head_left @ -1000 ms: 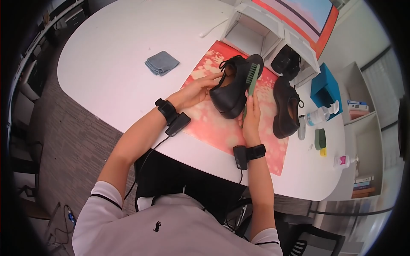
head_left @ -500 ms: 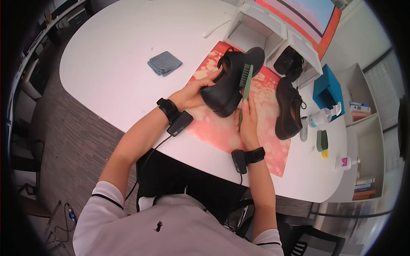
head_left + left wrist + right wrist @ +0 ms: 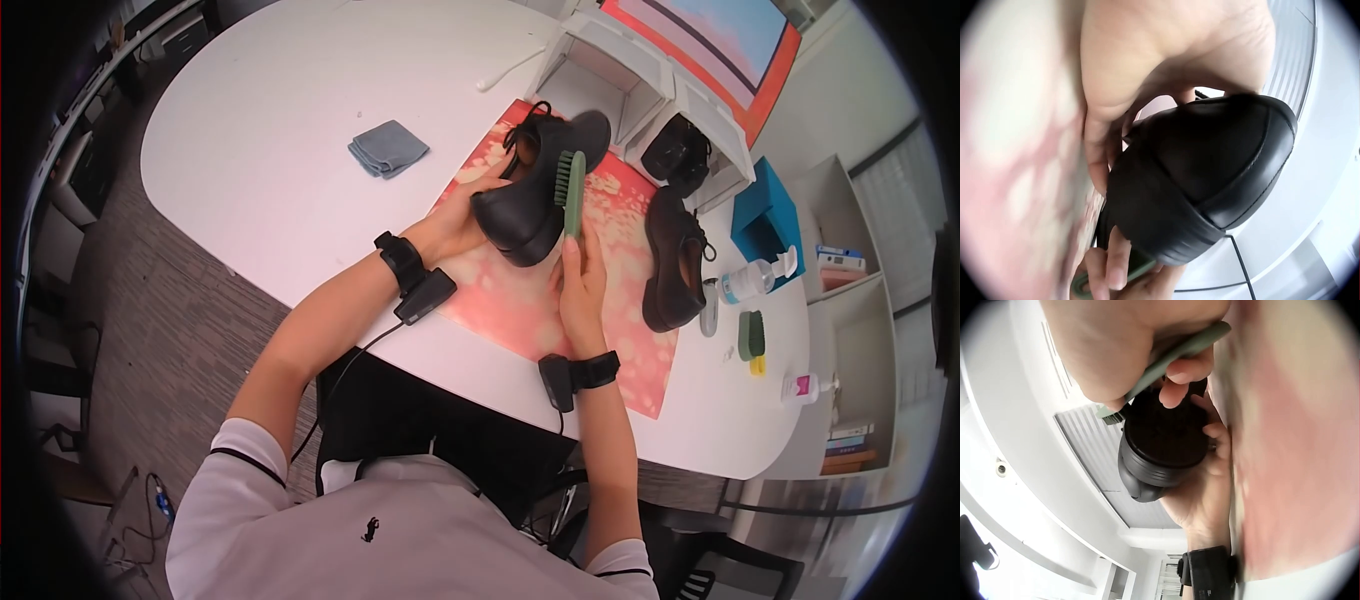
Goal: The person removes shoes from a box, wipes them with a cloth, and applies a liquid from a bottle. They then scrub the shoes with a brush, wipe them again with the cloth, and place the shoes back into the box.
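A black lace-up shoe (image 3: 530, 200) is held above the patterned red mat (image 3: 520, 310), its heel toward the person. The left hand (image 3: 455, 225) grips it from the left side, fingers around the upper, as the left wrist view shows on the shoe (image 3: 1191, 169). In the right hand (image 3: 582, 290) is a green brush (image 3: 573, 200), its bristles facing the shoe's side by the sole. The right wrist view shows the right hand's fingers curled round the brush handle (image 3: 1179, 356). A second black shoe (image 3: 673, 260) lies on the mat's right part.
A folded grey cloth (image 3: 388, 149) lies to the left on the white table (image 3: 250, 180). White boxes (image 3: 600, 75) stand behind, one with a black item inside. To the right are a teal box (image 3: 765, 215), a pump bottle (image 3: 750, 280), a green-and-yellow brush (image 3: 751, 338) and another bottle (image 3: 800, 388).
The held shoe has shifted slightly left and been tilted. The brush has moved left along with the right hand and now stands more upright.
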Motion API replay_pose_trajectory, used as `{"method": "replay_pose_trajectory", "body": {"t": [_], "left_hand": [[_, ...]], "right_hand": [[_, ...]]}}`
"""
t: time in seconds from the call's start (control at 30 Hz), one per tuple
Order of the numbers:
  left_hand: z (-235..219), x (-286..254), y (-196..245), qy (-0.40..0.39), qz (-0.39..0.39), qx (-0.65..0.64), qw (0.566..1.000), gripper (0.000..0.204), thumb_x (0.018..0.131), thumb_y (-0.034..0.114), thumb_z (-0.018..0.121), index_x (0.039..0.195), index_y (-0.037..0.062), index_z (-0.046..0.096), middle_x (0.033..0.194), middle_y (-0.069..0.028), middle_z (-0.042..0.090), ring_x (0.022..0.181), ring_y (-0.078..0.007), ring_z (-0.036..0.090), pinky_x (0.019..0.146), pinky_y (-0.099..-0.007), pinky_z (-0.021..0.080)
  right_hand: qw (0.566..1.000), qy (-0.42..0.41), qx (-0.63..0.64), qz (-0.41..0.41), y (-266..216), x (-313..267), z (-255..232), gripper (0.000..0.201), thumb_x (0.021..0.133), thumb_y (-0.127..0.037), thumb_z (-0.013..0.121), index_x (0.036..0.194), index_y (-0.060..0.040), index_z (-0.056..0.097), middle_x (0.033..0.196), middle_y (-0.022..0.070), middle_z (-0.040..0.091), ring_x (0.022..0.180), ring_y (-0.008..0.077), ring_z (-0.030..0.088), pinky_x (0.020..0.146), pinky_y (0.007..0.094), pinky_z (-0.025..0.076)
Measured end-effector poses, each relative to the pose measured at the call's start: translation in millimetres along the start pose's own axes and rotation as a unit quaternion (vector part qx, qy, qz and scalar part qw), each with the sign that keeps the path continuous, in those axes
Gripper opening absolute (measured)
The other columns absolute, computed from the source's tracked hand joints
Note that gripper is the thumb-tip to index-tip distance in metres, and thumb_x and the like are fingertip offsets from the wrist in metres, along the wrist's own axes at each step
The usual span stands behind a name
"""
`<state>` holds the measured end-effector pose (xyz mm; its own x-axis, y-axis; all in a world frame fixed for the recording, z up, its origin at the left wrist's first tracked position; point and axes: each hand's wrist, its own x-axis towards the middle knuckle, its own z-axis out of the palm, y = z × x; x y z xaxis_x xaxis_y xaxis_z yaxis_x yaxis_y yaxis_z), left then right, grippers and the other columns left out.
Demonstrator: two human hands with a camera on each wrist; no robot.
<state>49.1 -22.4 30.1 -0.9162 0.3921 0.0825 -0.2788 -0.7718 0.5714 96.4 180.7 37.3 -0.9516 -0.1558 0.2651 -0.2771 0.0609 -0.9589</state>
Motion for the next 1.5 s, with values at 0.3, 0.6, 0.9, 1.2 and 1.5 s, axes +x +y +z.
{"method": "replay_pose_trajectory", "body": {"t": [0.3, 0.6, 0.9, 1.2, 1.5], "left_hand": [[-12.5, -3.8, 14.0, 0.036, 0.057, 0.038, 0.997, 0.071, 0.087, 0.010, 0.048, 0.155, 0.0172, 0.030, 0.141, -0.0092, 0.053, 0.117, -0.0191, 0.059, 0.100, -0.0324, 0.048], [-26.8, 2.3, 11.9, 0.064, 0.069, -0.010, 0.996, 0.060, 0.090, 0.020, 0.046, 0.150, 0.0176, 0.039, 0.127, -0.0060, 0.062, 0.104, -0.0214, 0.065, 0.096, -0.0378, 0.052], [-20.1, 0.5, 13.2, 0.061, 0.085, 0.004, 0.994, 0.061, 0.091, 0.019, 0.046, 0.151, 0.0153, 0.036, 0.137, -0.0066, 0.056, 0.116, -0.0195, 0.059, 0.101, -0.0362, 0.049], [-16.2, -2.6, 13.3, 0.093, 0.087, 0.019, 0.992, 0.064, 0.088, 0.019, 0.046, 0.152, 0.0155, 0.036, 0.138, -0.0071, 0.055, 0.116, -0.0196, 0.059, 0.100, -0.0352, 0.048], [-12.2, 2.3, 10.4, 0.075, 0.117, 0.025, 0.990, 0.059, 0.091, 0.016, 0.044, 0.149, 0.0103, 0.036, 0.135, -0.0084, 0.057, 0.114, -0.0185, 0.060, 0.099, -0.0335, 0.049]], "right_hand": [[0.979, 0.048, -0.168, -0.105, 6.9, -1.4, -6.0, 0.051, 0.100, -0.015, 0.055, 0.148, -0.0016, 0.042, 0.118, 0.0106, 0.060, 0.092, 0.0171, 0.056, 0.080, 0.0296, 0.047], [0.950, -0.073, -0.252, -0.170, 0.2, -21.0, 13.6, 0.057, 0.094, -0.015, 0.062, 0.148, -0.0071, 0.044, 0.094, 0.0118, 0.059, 0.082, 0.0226, 0.059, 0.076, 0.0319, 0.047], [0.948, 0.037, -0.239, -0.206, -7.3, -11.6, 10.5, 0.059, 0.091, -0.007, 0.063, 0.147, -0.0048, 0.045, 0.090, 0.0117, 0.056, 0.079, 0.0225, 0.054, 0.074, 0.0326, 0.046], [0.956, -0.070, -0.238, -0.157, 2.2, -27.1, 21.3, 0.057, 0.093, -0.009, 0.063, 0.147, -0.0045, 0.044, 0.091, 0.0129, 0.058, 0.079, 0.0217, 0.057, 0.072, 0.0310, 0.047], [0.957, 0.040, -0.238, -0.160, -8.1, -16.9, 18.5, 0.057, 0.095, -0.009, 0.061, 0.149, -0.0061, 0.043, 0.086, 0.0108, 0.054, 0.075, 0.0210, 0.054, 0.069, 0.0309, 0.045]]}}
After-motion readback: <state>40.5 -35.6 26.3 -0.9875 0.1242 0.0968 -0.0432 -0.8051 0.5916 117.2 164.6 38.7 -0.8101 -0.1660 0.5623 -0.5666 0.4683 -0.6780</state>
